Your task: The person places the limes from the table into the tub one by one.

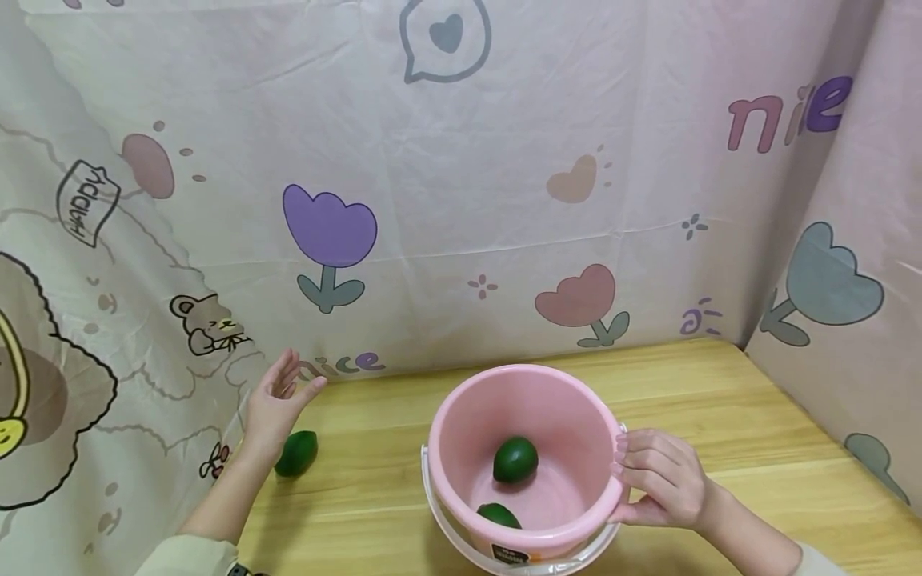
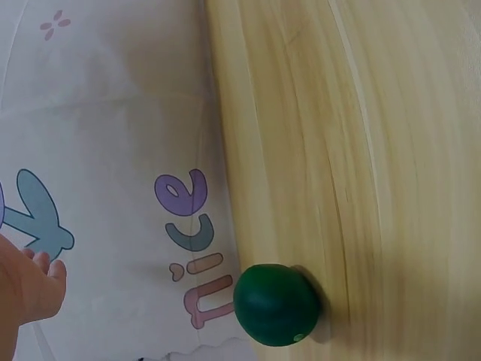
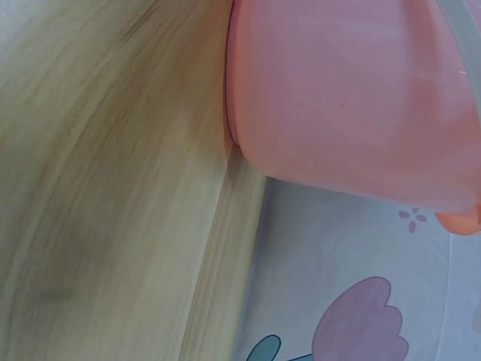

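A pink bucket [image 1: 529,512] with a white handle [image 1: 461,538] stands on the wooden table, and two dark green fruits, lime-like in shape, lie inside: one lime [image 1: 515,460] on the bottom, another lime [image 1: 499,514] partly hidden by the near wall. My right hand [image 1: 663,476] grips the bucket's right rim; the right wrist view shows the bucket's outer wall [image 3: 346,98]. On the left, my left hand [image 1: 277,404] is raised with fingers extended and holds nothing. Below it a third lime [image 1: 297,454] rests on the table, apart from the hand; the left wrist view shows this lime [image 2: 276,304] too.
The wooden table [image 1: 720,400] ends at a printed cloth [image 1: 461,200] hung along its back. More patterned cloth hangs at the left side [image 1: 144,360] and the right side [image 1: 828,360].
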